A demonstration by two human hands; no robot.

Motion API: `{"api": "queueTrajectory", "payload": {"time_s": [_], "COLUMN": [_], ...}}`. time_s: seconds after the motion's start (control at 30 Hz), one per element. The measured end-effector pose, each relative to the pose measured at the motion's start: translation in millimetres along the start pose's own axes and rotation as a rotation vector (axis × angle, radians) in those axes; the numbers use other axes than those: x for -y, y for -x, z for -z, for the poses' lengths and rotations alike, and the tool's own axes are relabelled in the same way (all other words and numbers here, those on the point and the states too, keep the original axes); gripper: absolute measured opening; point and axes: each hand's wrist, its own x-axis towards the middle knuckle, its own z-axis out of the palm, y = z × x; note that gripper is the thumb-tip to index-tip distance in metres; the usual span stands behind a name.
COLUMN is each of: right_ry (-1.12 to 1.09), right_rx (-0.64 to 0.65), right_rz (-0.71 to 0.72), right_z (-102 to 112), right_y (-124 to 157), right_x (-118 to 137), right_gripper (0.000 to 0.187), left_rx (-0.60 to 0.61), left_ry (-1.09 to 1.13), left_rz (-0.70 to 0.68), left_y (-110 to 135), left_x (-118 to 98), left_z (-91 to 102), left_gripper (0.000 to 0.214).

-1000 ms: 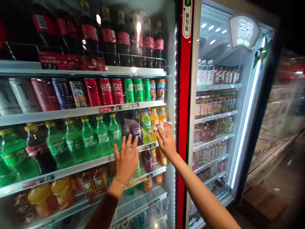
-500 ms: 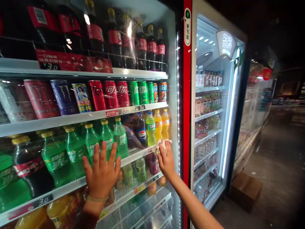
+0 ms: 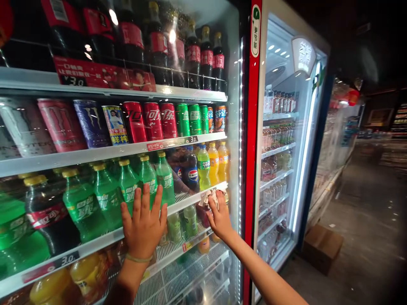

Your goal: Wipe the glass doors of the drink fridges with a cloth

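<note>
My left hand (image 3: 143,226) rests flat against the glass door (image 3: 233,169) of a drinks fridge, its fingers spread, with a band around the wrist. Behind it stand several green Sprite bottles (image 3: 83,205) on a shelf. On the right, my right hand (image 3: 221,220) presses a crumpled pale cloth (image 3: 208,198) to the same glass, below the orange soda bottles (image 3: 223,163). The cloth shows around the fingertips; its part under the fingers is hidden.
Cola bottles (image 3: 159,44) and a row of cans (image 3: 137,123) fill the upper shelves. A red frame (image 3: 252,127) edges the fridge at right. Beyond it stands a second lit fridge (image 3: 280,165). A cardboard box (image 3: 322,248) sits on the floor.
The view has shifted slightly, so the fridge appears further right. My right hand has slid a little left and down over the glass with the cloth. My left hand stays in place on the glass.
</note>
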Motion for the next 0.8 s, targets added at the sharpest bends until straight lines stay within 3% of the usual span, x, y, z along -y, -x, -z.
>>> {"api": "queueTrajectory", "payload": {"time_s": [0.07,0.2,0.27,0.3,0.37,0.5,0.57,0.63,0.8], "right_ry": [0.011,-0.018,-0.023,-0.024,-0.021,0.014,0.022,0.019,-0.035], "right_rx": [-0.002,-0.049,-0.068,-0.075,-0.074,-0.046,-0.034,-0.019,-0.04], "right_rz": [0.029,0.016,-0.015,-0.025,-0.036,0.011,0.05,0.089,0.113], "right_z": [1.1,16.5,22.4,22.9,18.6,0.1,-5.7,-5.2,19.2], "right_y": [-21.9,-155.2,-200.2,-205.1,-176.6,-44.2,-9.3,-25.6,-186.4], "right_x": [-9.0,-41.1,-45.9,-43.3,-29.6,8.2,16.4,12.9,-13.4], "right_gripper": [0.073,0.069,0.066,0.067,0.068,0.07,0.07,0.072,0.066], "left_rx": [0.004,-0.02,-0.034,-0.039,-0.045,-0.052,-0.058,-0.062,-0.062], "left_ry": [0.017,-0.009,-0.048,-0.063,-0.077,-0.095,-0.109,-0.127,-0.149], "left_rz": [0.003,0.001,-0.014,-0.025,-0.041,-0.034,-0.042,-0.045,-0.048], "left_y": [0.2,0.1,-0.2,-0.3,-0.7,-1.9,-2.5,-2.8,-2.9], "left_x": [-0.6,-1.0,-0.6,-0.4,-0.2,-1.8,-3.0,-3.8,-4.0], "left_z": [-0.1,-0.7,-0.9,-1.0,-0.8,0.1,0.4,0.7,1.7], "left_gripper": [0.08,0.08,0.079,0.079,0.08,0.079,0.079,0.078,0.077]}}
